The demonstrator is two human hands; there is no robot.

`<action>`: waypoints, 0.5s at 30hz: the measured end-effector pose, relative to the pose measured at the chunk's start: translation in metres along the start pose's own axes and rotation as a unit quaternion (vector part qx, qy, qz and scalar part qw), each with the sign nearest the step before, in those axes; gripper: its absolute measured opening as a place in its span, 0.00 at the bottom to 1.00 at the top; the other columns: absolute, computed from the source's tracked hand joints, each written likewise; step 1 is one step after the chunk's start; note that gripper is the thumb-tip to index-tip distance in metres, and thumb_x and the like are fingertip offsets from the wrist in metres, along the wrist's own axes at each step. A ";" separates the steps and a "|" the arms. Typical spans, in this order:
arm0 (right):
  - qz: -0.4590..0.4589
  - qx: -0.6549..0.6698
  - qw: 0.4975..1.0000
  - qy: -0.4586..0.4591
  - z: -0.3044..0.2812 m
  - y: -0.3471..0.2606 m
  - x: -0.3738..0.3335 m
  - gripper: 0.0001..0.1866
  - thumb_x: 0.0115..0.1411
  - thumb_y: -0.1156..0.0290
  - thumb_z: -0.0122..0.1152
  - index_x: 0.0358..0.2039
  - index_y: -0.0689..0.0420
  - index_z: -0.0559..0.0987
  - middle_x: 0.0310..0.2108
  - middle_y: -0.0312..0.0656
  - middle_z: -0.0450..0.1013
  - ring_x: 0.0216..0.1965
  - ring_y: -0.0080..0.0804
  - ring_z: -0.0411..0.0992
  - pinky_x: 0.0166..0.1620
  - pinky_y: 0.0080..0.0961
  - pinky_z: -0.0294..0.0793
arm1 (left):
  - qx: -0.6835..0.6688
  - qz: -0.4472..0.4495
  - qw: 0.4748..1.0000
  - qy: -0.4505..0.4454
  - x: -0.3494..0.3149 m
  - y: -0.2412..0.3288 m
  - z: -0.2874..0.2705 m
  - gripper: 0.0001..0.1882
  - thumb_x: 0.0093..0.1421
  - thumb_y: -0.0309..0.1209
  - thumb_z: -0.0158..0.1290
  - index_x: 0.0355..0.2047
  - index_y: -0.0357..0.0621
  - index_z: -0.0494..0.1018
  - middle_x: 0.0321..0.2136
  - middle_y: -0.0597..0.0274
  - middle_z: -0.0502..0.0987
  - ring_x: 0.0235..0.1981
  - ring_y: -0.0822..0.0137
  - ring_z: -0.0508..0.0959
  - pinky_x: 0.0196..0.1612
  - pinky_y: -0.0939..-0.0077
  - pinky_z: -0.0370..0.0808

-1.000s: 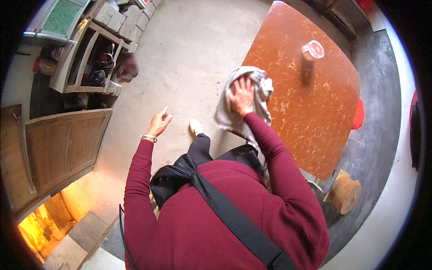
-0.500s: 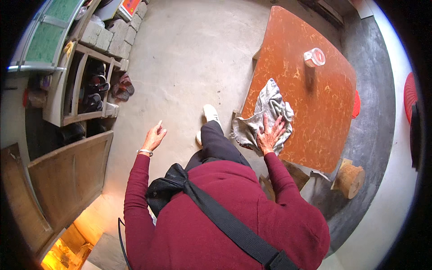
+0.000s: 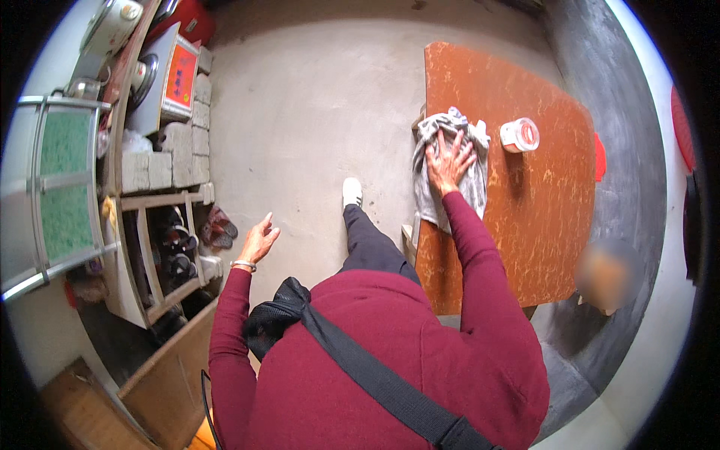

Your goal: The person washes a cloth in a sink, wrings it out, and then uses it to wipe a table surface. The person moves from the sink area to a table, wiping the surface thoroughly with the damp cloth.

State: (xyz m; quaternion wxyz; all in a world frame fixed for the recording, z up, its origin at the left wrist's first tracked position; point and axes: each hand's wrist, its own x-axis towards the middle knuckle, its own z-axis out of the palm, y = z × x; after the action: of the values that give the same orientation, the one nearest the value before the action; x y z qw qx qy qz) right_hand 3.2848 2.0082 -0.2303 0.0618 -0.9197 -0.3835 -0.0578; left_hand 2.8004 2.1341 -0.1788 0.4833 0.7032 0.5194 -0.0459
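A grey-and-white patterned cloth (image 3: 466,191) lies bunched on a reddish-brown table (image 3: 536,232), along the table's left edge, with part hanging over that edge. My right hand (image 3: 448,163) presses flat on it, fingers spread and pointing away from me. Just to the right of the cloth stands a clear jar with a pinkish-red lid (image 3: 520,136), apart from my fingers. My left hand (image 3: 259,240), with a bracelet at the wrist, hangs in the air over the floor. It holds nothing, its index finger is stretched out, and the other fingers are loosely bent.
On the left, an open wooden shelf (image 3: 154,304) holds dark shoes, with a pair of slippers (image 3: 218,229) on the floor beside it. Grey blocks (image 3: 178,154) and a green-panelled cabinet (image 3: 67,176) stand behind. A red object (image 3: 600,157) shows past the table's right edge.
My right hand has pushed the cloth farther away along the table's left edge, up to beside the jar. My body has moved forward. My left hand still hangs free.
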 end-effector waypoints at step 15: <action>-0.034 0.094 0.995 -0.030 0.002 0.004 0.046 0.25 0.58 0.64 0.44 0.56 0.54 0.67 0.63 0.47 0.50 0.64 0.49 0.45 0.64 0.44 0.42 | 0.057 0.113 0.977 -0.171 0.234 0.185 -0.063 0.32 0.57 0.34 0.52 0.60 0.40 0.55 0.49 0.39 0.69 0.52 0.56 0.71 0.52 0.69 0.68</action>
State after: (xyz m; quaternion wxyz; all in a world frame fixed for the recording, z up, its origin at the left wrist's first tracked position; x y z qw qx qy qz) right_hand 3.3197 2.0375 -0.2255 0.1345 -0.8973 -0.4204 0.0042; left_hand 3.0229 2.3418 -0.1616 0.5261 0.7657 0.3425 -0.1402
